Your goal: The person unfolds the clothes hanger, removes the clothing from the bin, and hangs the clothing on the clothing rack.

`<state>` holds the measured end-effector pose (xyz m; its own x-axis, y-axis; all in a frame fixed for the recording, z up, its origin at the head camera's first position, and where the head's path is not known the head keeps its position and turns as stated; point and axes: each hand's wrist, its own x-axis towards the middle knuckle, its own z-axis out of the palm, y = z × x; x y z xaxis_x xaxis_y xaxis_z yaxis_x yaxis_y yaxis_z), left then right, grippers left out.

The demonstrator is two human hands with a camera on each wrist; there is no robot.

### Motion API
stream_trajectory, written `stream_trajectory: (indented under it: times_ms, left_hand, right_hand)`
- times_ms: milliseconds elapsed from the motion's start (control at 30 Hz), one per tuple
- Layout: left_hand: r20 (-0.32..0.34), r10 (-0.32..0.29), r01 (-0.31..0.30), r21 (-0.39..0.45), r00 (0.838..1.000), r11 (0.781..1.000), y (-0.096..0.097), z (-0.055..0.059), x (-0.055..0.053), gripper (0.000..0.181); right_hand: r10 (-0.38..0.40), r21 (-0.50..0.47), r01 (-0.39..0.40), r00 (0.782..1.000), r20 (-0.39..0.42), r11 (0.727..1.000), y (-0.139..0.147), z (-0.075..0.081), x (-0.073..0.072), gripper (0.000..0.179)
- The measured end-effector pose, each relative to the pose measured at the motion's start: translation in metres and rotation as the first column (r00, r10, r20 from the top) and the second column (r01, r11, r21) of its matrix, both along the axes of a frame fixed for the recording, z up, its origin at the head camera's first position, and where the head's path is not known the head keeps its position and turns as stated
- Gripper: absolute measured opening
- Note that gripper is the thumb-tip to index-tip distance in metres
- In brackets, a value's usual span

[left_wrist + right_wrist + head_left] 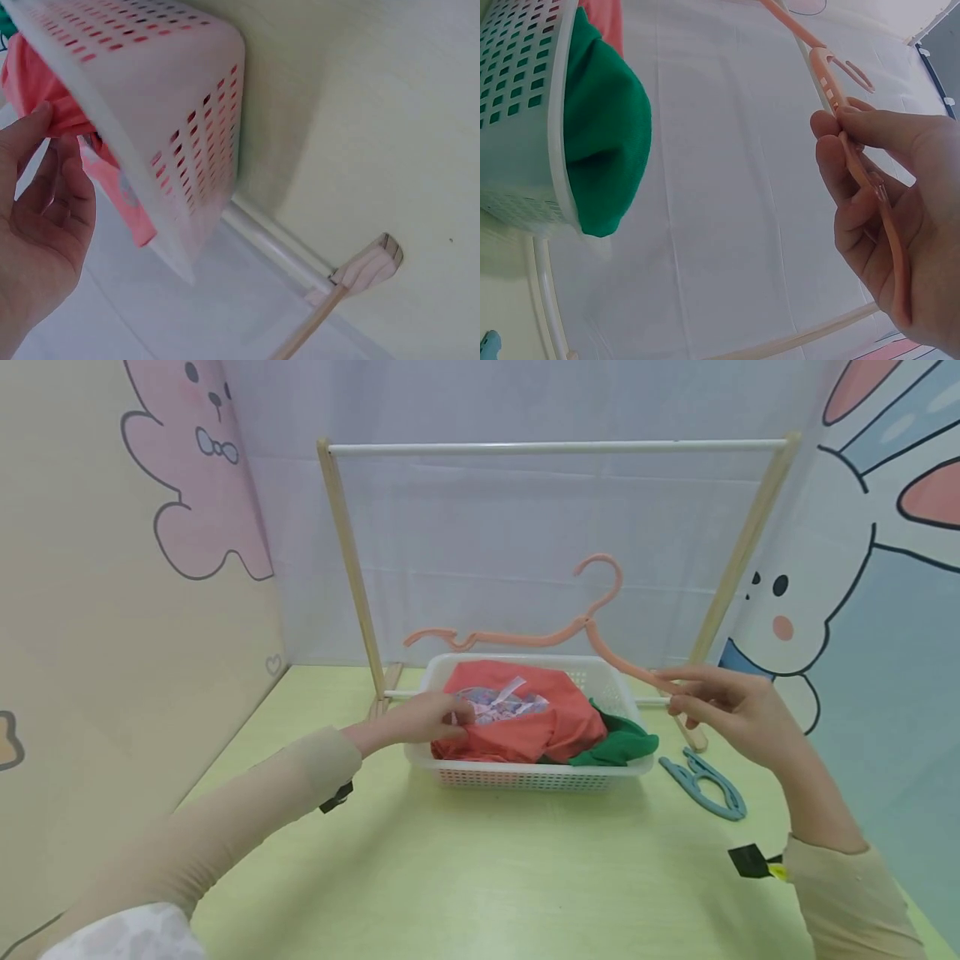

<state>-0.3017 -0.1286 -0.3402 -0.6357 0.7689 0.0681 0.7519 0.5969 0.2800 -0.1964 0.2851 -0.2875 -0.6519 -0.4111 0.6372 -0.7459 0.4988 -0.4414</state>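
My right hand [731, 710] pinches one arm of an orange plastic hanger [525, 637], which is raised above the back of the basket with its hook upward. In the right wrist view, thumb and fingers close round the hanger [866, 172]. At the left of the white basket [525, 777], my left hand [431, 717] pinches an edge of a coral-red garment [555, 727]. The left wrist view shows the red cloth [45, 90] between thumb and fingers. A patterned patch of fabric [502, 703] shows in the middle of the red garment. Green cloth [618, 742] hangs over the basket's right rim.
A folded blue hanger [708, 785] lies on the green table [480, 877] right of the basket. Behind it stands a rack with a white top rod [555, 448] and wooden posts [348, 552]. Walls with cartoon animals rise on both sides.
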Motion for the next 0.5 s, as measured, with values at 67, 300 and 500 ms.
stream_trajectory:
  times_ms: [67,300,500]
  left_hand:
    - [0.019,0.014,-0.014,0.038,1.000,0.999,-0.004,0.007,-0.005,0.005]
    - [0.136,0.089,-0.110,0.155,0.987,0.982,-0.017,0.041,-0.017,0.010]
    - [0.221,0.161,-0.220,0.279,0.962,0.935,-0.033,0.065,-0.030,0.010]
  right_hand:
    - [-0.011,-0.006,0.011,1.000,-0.007,1.000,0.001,0.000,0.001,0.039]
    - [-0.066,0.005,0.067,0.997,-0.040,0.998,0.004,0.002,0.001,0.038]
    - [-0.076,-0.084,0.070,0.995,-0.061,0.994,0.006,0.003,0.002,0.038]
